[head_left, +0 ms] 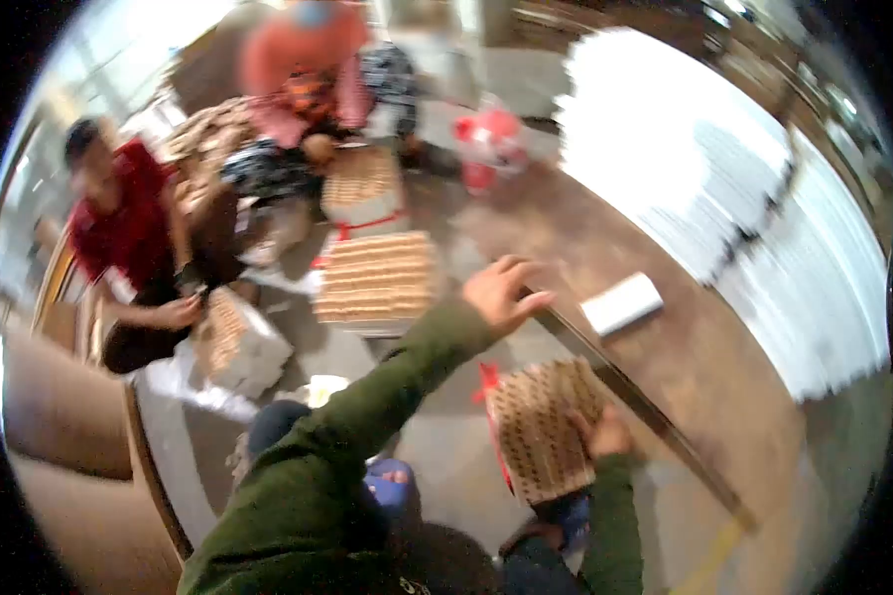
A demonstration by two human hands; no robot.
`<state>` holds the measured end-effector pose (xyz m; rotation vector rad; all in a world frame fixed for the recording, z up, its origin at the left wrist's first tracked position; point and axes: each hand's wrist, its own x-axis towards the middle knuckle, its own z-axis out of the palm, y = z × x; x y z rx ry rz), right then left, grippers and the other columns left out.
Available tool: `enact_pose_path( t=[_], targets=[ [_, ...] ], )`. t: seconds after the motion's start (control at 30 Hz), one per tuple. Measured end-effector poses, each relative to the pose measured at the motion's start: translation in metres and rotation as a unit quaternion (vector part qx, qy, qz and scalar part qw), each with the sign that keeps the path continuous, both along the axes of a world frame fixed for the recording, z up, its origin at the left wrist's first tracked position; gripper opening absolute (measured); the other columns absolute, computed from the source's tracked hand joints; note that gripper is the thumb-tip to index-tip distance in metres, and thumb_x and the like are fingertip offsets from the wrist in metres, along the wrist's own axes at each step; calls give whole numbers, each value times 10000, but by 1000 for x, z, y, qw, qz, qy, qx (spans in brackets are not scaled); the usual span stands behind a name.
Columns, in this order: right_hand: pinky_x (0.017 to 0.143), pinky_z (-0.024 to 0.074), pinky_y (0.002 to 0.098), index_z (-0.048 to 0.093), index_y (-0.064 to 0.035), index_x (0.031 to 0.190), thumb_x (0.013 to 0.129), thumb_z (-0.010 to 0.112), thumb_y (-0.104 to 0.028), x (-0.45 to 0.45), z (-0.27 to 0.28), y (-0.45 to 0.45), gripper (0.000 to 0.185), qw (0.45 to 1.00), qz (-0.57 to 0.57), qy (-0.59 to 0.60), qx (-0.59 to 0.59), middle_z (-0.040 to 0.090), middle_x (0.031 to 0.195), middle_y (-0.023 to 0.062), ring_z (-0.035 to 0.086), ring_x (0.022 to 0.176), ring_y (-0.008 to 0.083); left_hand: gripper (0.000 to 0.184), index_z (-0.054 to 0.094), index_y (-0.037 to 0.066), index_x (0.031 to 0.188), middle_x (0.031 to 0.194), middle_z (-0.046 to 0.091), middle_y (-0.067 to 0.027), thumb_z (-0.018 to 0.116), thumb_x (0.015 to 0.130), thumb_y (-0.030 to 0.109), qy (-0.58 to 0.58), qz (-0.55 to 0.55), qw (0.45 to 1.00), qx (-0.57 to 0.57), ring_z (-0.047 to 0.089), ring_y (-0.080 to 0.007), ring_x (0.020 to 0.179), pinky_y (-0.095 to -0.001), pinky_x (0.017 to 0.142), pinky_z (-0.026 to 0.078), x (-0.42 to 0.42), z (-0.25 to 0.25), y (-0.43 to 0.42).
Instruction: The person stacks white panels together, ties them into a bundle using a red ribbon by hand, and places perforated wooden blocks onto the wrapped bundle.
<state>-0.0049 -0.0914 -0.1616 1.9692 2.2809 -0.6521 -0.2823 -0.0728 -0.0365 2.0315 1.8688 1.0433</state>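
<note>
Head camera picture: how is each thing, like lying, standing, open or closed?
Left hand, open, at edge of brown table
Right hand, against dotted bundle, grip unclear
Dotted bundle, dotted side showing
White block, lying on brown table
Striped stack, striped side up

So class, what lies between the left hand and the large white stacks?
The head view shows a small white block on the brown table between the left hand and the large white stacks.
</note>
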Motion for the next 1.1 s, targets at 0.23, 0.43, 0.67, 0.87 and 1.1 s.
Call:
enact_pose_path(
  t=[0.23,0.43,0.67,0.87,1.1],
  targets=[
    [912,380,434,381,9,1241,713,608,-492,19,-14,6,762,981,48,189,-6,555,1083,221,525,1006,358,676,415,87,1247,1036,586,-209,533,763,544,18,20,930,-365,557,-338,983,-388,849,436,65,-140,-23],
    [981,272,478,376,-17,1247,740,555,-534,25,1,8,746,985,93,143,-23,555,1088,200,500,1045,341,717,410,50,1246,1126,541,-222,507,771,578,80,-68,936,-337,533,-332,1038,-394,888,416,55,-143,10],
    [998,299,380,303,-42,1335,804,597,-301,65,-6,-8,660,903,-90,417,58,384,1322,177,372,1221,290,703,357,135,1283,1251,373,-209,670,720,418,180,-5,973,-147,455,-364,1093,-440,872,428,127,-127,109],
    [1013,285,381,360,-12,1292,854,545,-261,104,-53,-47,536,804,-242,542,29,393,1311,168,377,1215,267,806,335,136,1291,1207,408,-231,720,624,372,113,4,960,-257,429,-352,1122,-394,901,396,146,-133,136],
    [944,363,309,431,-1,1227,848,557,-142,114,-67,-76,424,791,-279,539,67,473,1239,115,472,1105,206,741,465,12,1153,1061,554,-131,819,530,203,-268,-52,960,-63,544,-233,960,-358,811,469,148,-116,169]
  ],
)
